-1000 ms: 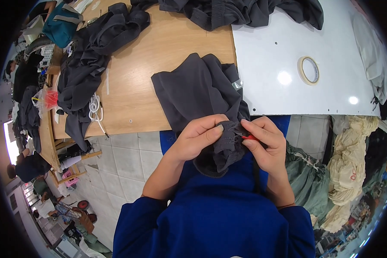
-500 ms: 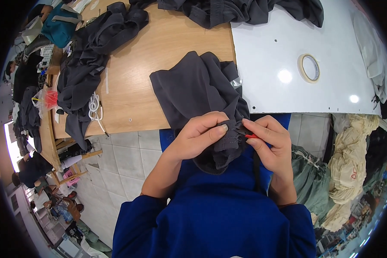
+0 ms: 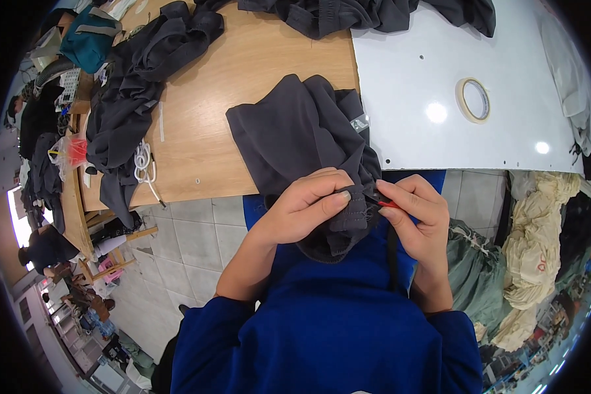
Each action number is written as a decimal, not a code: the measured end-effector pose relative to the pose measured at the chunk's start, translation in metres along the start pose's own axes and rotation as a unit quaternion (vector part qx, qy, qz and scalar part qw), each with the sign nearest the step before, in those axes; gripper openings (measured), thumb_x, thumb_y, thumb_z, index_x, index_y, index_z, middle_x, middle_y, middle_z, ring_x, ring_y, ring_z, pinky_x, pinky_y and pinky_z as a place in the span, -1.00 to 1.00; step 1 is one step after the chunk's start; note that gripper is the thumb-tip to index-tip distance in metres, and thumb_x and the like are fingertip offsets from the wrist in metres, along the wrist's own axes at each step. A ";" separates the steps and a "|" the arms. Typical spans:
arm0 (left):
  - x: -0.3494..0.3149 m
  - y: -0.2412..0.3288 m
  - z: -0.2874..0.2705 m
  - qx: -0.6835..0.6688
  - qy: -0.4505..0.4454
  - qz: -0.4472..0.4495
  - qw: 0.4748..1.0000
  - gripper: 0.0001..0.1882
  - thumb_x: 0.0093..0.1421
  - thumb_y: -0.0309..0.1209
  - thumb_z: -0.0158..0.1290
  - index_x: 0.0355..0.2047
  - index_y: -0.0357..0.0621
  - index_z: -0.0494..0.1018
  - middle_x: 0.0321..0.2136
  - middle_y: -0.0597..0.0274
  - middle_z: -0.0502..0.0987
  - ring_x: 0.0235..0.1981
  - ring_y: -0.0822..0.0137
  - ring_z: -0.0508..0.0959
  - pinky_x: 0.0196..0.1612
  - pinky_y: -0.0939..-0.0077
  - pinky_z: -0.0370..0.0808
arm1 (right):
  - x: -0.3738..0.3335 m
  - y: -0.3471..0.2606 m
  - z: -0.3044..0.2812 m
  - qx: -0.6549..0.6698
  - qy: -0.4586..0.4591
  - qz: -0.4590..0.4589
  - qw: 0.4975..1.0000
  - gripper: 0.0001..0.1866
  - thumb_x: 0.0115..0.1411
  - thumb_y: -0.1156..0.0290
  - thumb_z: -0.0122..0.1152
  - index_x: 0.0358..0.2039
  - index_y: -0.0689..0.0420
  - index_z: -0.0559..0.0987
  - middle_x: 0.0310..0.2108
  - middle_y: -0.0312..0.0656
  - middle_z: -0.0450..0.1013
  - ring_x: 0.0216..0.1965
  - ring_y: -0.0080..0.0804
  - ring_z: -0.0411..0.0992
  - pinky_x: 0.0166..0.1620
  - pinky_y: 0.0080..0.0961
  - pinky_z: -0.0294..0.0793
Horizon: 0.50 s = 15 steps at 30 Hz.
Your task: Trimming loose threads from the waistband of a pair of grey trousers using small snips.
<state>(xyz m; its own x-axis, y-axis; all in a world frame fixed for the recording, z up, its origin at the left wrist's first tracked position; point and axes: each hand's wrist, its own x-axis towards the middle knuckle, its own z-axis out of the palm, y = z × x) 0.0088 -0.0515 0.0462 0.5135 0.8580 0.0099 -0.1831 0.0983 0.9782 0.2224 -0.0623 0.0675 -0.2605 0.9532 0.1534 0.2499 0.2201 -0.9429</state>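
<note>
Far left of the held garment (image 3: pixel 295 141), one clear bag (image 3: pixel 60 159) contains red matter; its kind cannot be made out. Beyond it, one teal bag (image 3: pixel 88 43) shows no readable contents. Nearer the held garment on its left lie one dark grey garment (image 3: pixel 121 115) and one looped white cord (image 3: pixel 142 161). The held garment, one piece, rests partly on the tabletop (image 3: pixel 203 118); its stitched, gathered end overhangs the near edge. The left hand (image 3: pixel 308 205) has its fingers closed on that end; the cloth beneath them is hidden. Beyond the held garment, one dark grey bundle (image 3: pixel 354 16) is cut off by the upper edge. At its right side, the fingers of the right hand (image 3: pixel 417 213) pinch one red tool (image 3: pixel 389 205); its tip is hard to make out. Right of the held garment: one tape roll (image 3: pixel 461 104), one green sack (image 3: pixel 473 279), contents not visible, and one cream fabric bundle (image 3: pixel 538 246).
</note>
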 end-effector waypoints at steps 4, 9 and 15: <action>0.000 -0.001 0.001 0.017 0.001 0.018 1.000 -0.79 0.27 -0.40 -0.10 -0.24 -0.30 0.42 -0.35 0.23 0.44 -0.30 0.34 0.36 -0.15 0.52 0.30 | -0.001 0.001 0.000 0.015 0.001 0.008 1.000 -0.59 -0.10 0.59 0.31 -0.14 0.16 0.60 -0.51 -0.25 0.39 -0.50 -0.51 0.30 -0.43 -0.66 0.27; 0.000 -0.001 0.000 0.009 -0.008 0.008 1.000 -0.79 0.27 -0.40 -0.10 -0.24 -0.30 0.42 -0.35 0.24 0.44 -0.30 0.34 0.36 -0.16 0.52 0.31 | 0.000 0.001 0.001 0.024 -0.008 0.000 1.000 -0.58 -0.10 0.58 0.30 -0.13 0.17 0.59 -0.51 -0.24 0.38 -0.50 -0.51 0.30 -0.43 -0.65 0.27; 0.000 -0.002 0.001 0.019 -0.014 0.022 0.999 -0.80 0.27 -0.40 -0.11 -0.25 -0.29 0.43 -0.35 0.24 0.45 -0.29 0.34 0.36 -0.15 0.52 0.30 | -0.001 0.000 0.004 0.025 -0.005 0.000 1.000 -0.60 -0.11 0.58 0.31 -0.16 0.17 0.60 -0.52 -0.25 0.38 -0.51 -0.50 0.30 -0.44 -0.64 0.27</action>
<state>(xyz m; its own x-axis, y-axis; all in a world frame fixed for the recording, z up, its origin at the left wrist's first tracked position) 0.0096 -0.0524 0.0447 0.5286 0.8469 0.0583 -0.1737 0.0407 0.9840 0.2189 -0.0638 0.0667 -0.2698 0.9512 0.1499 0.2034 0.2085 -0.9567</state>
